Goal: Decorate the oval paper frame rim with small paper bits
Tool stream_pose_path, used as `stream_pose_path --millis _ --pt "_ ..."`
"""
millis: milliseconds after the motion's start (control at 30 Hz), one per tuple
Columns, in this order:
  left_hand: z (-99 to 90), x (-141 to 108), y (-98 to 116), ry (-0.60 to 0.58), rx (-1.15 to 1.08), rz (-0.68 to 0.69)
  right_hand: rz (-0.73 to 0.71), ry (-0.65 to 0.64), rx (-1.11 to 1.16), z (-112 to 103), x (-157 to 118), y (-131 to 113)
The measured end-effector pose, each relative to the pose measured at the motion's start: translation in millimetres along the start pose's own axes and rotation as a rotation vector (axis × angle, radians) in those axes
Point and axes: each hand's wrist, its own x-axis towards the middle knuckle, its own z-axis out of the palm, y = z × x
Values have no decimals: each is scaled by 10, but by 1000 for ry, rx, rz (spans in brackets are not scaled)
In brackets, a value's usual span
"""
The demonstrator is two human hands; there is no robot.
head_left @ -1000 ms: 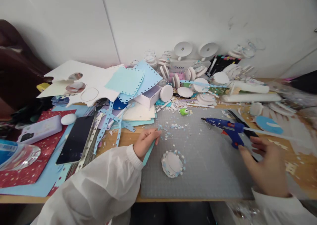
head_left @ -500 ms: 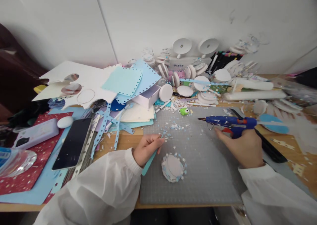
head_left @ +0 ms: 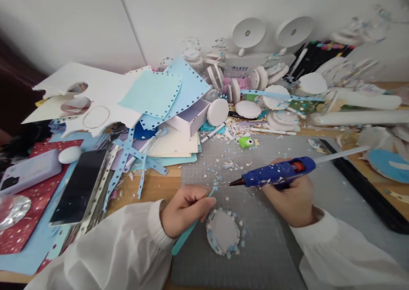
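Note:
My left hand (head_left: 188, 209) is closed around slim turquoise tweezers (head_left: 182, 241). At their tip, above my thumb, sits a tiny light-blue paper piece (head_left: 215, 188). In my right hand (head_left: 294, 200) is a blue hot glue gun (head_left: 275, 173), its dark nozzle pointing left towards the tweezers' tip, a short gap apart. A whitish glue stick (head_left: 341, 154) juts from its back end. Just below my left hand, a round white disc (head_left: 222, 231) rimmed with small white and blue paper pieces lies on the grey cutting mat (head_left: 262, 256).
Paper confetti (head_left: 231, 165) and a small green figure (head_left: 245, 142) lie on the mat. Behind are white discs (head_left: 248, 109), an open box (head_left: 188, 117) and patterned blue paper (head_left: 188, 85). A phone (head_left: 79, 185) lies left; a long black tool (head_left: 367, 188) right.
My right hand has lifted the glue gun off the right side of the mat and brought it left, near the tweezers. The view has shifted slightly; my left hand keeps its grip.

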Motion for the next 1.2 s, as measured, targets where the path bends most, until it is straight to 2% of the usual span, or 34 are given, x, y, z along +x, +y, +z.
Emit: stream_pose_path --millis 133,333,833,1200 --pt "7 11 7 -41 -13 64 7 -92 29 -35 9 -25" --pt "11 23 36 -57 22 32 10 -156 40 -38 -16 -75" --pt "-1 -2 29 -77 48 38 -54 -159 -34 -16 -26 -46" --pt "-1 17 21 -74 60 39 -26 -168 -10 -6 -48 0"
